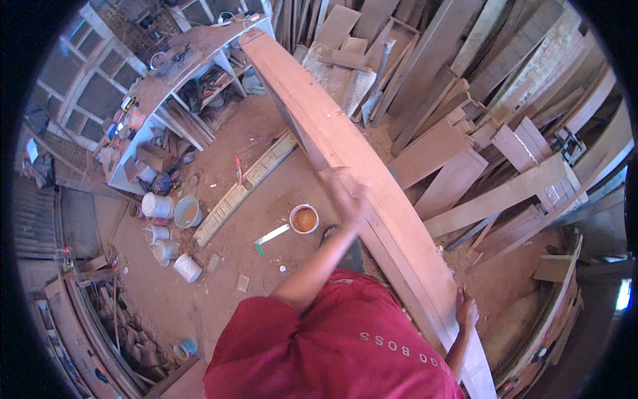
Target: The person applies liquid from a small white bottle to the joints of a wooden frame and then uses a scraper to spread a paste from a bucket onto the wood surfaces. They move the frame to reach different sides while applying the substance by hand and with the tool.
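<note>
Plank (pixel 389 199), long, reddish-brown, lying aslant in front of the person. Long axis runs from upper left to lower right; far end points up-left to the corner of a cluttered workbench (pixel 219 33), near end passes the person's right side. Left hand (pixel 345 191) at the plank's left edge, mid-length, blurred; cannot tell whether it grips or only rests. Right hand (pixel 466 311) at the opposite edge, nearer the body, fingers curled; clasp on the wood cannot be confirmed. Left of plank, on the floor: tub (pixel 304 219) of orange-brown matter, pale strip (pixel 274 234) with green end just beside it. Farther left, white buckets (pixel 157 205). Right: stacked boards (pixel 435 153).
</note>
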Demonstrator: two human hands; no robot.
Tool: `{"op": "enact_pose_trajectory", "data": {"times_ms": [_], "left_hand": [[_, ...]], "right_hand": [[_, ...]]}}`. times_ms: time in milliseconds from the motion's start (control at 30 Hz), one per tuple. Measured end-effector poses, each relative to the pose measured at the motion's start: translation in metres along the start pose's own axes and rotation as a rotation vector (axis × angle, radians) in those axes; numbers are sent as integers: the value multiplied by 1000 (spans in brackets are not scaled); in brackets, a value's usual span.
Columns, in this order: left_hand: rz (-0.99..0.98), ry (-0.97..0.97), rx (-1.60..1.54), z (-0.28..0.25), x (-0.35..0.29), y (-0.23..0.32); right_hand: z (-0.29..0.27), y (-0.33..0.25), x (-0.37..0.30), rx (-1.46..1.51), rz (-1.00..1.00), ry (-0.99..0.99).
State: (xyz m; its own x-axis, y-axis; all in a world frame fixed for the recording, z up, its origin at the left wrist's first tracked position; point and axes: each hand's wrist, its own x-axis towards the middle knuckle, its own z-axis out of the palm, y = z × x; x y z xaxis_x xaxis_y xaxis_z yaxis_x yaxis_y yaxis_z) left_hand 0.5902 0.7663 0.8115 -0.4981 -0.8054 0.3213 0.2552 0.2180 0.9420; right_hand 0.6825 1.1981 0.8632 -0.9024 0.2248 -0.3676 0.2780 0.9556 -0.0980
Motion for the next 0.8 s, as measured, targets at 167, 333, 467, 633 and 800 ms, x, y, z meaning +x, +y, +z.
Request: {"op": "enact_pose_trajectory", "data": {"times_ms": [167, 333, 467, 633, 800], "left_hand": [[-1128, -141, -532, -34, 41, -61], [-1154, -248, -716, -3, 60, -35], [-1229, -214, -703, 8, 76, -21], [-1253, -133, -732, 20, 80, -18], [-1291, -112, -675, 22, 88, -15]], "right_hand": [[-30, -15, 18, -54, 51, -158], [-10, 12, 46, 11, 206, -369], [-17, -17, 50, 81, 353, -383], [-17, -29, 57, 24, 357, -365], [2, -11, 62, 35, 315, -393]]}}
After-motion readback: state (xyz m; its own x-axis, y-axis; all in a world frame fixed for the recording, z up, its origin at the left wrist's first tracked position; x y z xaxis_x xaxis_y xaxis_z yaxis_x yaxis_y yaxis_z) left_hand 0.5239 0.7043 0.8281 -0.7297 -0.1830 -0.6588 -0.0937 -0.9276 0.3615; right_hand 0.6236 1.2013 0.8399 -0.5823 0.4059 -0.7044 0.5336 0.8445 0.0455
